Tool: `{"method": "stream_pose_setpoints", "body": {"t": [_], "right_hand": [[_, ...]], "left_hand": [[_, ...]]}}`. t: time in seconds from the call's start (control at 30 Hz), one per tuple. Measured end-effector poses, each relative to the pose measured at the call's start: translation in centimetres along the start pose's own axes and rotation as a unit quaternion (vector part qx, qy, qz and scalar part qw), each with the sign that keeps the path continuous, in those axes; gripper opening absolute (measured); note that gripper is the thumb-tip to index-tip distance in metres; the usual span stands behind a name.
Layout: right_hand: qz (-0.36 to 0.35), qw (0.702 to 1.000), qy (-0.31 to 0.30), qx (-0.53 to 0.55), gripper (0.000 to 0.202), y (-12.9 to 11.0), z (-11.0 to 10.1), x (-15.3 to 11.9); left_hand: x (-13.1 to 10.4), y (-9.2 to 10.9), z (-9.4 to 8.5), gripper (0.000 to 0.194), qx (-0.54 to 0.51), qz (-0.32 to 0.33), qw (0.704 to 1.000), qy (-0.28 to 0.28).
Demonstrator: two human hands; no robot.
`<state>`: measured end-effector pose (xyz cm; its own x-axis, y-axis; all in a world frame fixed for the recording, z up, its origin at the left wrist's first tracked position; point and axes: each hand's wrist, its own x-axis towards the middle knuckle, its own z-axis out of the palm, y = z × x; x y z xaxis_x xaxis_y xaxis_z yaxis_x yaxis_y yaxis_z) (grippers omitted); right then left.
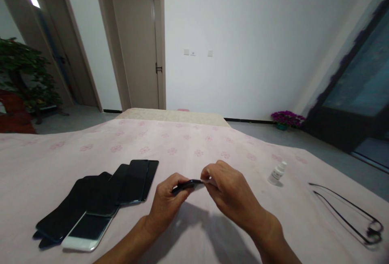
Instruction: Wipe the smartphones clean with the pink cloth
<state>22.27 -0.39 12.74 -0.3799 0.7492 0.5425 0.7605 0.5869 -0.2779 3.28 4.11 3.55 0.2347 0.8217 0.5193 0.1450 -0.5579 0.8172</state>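
Observation:
Held up edge-on over the cloth is a dark, thin smartphone [191,183], its broad faces mostly turned out of sight. My left hand [168,197] grips its left end between thumb and fingers. At its right end, my right hand [229,189] has its fingers pinched together. A small pale bit shows by those fingertips, too little to name. To the left lies an overlapping spread of several dark phones [133,181], with a white-edged phone [88,231] at the near side.
A small white bottle [277,173] stands upright right of my hands. Folded-out black glasses [349,211] lie at the right. A pink flower-patterned cloth [182,142] covers the bed-like surface. Beyond are a closed door [136,49], a potted plant [24,73] and purple flowers [287,118].

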Motion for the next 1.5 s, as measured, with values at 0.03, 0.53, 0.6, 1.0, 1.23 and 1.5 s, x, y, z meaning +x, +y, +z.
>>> {"method": "stream_pose_setpoints", "body": {"t": [0.03,0.53,0.6,1.0,1.23,1.5], "right_hand": [[0.003,1.000,-0.002,-0.001,0.018,-0.03,-0.03,0.00],[0.026,0.999,-0.025,-0.009,0.022,-0.23,-0.23,-0.03],[0.019,1.000,-0.016,-0.006,0.022,-0.29,-0.21,-0.02],[0.011,1.000,-0.005,-0.011,0.020,-0.25,-0.06,-0.09],[0.035,0.999,-0.031,-0.026,0.020,-0.18,-0.13,-0.14],[0.028,0.999,-0.027,-0.023,0.020,-0.29,-0.06,-0.07]], "left_hand": [[0.00,0.03,-0.02,0.002,-0.002,-0.002,1.000,0.000],[0.05,0.34,0.02,0.003,-0.004,-0.001,1.000,-0.007],[0.03,0.25,0.04,0.003,-0.002,0.000,1.000,-0.006],[0.06,0.24,0.00,0.004,0.003,-0.004,1.000,-0.005],[-0.02,0.27,0.01,0.004,0.001,-0.001,1.000,-0.007],[0.02,0.29,-0.06,0.005,-0.001,-0.012,1.000,-0.007]]}}
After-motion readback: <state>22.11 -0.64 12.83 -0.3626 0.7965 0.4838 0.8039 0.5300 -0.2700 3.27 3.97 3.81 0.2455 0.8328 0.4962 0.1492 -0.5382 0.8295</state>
